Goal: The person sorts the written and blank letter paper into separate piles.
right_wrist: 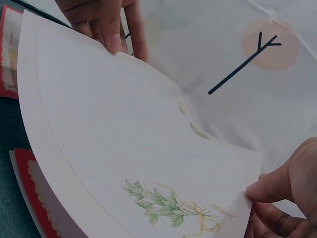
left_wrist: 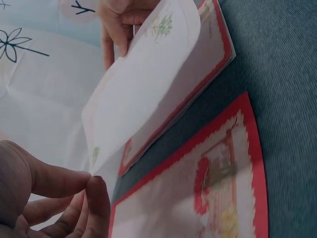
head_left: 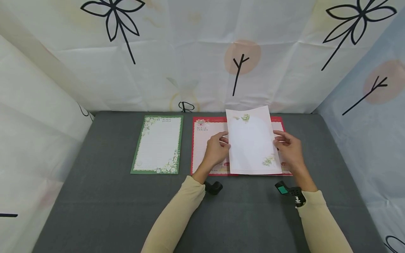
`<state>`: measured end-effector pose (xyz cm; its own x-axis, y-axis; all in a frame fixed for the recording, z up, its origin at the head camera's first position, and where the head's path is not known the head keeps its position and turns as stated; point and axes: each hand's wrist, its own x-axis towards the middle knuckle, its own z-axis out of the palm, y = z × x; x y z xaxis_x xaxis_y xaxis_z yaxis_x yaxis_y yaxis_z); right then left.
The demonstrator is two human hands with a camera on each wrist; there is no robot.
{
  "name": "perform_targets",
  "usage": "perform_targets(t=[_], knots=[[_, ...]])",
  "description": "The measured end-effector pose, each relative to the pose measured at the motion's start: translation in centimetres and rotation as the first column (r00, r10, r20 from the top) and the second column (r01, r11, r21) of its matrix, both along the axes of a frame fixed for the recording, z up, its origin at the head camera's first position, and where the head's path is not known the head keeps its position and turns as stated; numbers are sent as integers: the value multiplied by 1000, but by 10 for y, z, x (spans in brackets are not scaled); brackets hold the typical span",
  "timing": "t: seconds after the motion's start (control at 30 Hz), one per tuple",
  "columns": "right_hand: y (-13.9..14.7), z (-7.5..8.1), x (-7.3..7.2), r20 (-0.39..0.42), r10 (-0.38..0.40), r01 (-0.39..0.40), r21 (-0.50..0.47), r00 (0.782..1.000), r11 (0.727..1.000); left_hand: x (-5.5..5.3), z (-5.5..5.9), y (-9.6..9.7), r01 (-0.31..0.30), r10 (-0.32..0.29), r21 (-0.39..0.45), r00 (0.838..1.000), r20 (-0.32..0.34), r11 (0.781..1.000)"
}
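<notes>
Both hands hold a white sheet of paper by its side edges, with small green plant prints at its top and lower right. My left hand pinches one edge between thumb and fingertip, seen close in the left wrist view. The opposite edge is pinched by my right hand, thumb on top. In the wrist views the sheet bows and stands raised over a red-bordered paper stack. Beside that stack lies another red-bordered sheet, partly hidden by the left hand and the white sheet.
A green-bordered lined sheet lies flat to the left on the dark grey table. White cloth with printed plants hangs behind the table and at its sides. Dark wrist cameras sit near both cuffs.
</notes>
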<state>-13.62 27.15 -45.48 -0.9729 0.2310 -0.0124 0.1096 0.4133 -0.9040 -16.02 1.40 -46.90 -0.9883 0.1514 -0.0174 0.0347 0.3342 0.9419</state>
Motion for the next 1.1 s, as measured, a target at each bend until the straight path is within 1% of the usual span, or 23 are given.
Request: perform_targets(t=[0.17,0.33,0.53,0.77,0.93,1.03,1.1], knots=[[12,-3,1,28,-33,33,-23,999,999,-2,-5,13,19,-20,33,1000,24,999],[26,-7,2,36,-49,51,-49,998,998,-5,-10,28,30,-31,21,999,31,999],[40,-11,5,66,-97,98,-8,993,995,-8,-10,43,52,-52,-37,999,9,998],[49,-11,4,80,-127,126,10,989,992,-12,-12,56,80,-78,-107,997,17,991],[52,-12,2,91,-146,144,32,985,989,-15,-12,62,109,-109,-188,994,11,976],[55,-14,1,99,-145,141,48,984,989,-16,-12,65,122,-120,-230,993,22,966],[57,-16,-1,107,-149,144,54,983,988,-17,-12,67,132,-126,-252,991,40,959]])
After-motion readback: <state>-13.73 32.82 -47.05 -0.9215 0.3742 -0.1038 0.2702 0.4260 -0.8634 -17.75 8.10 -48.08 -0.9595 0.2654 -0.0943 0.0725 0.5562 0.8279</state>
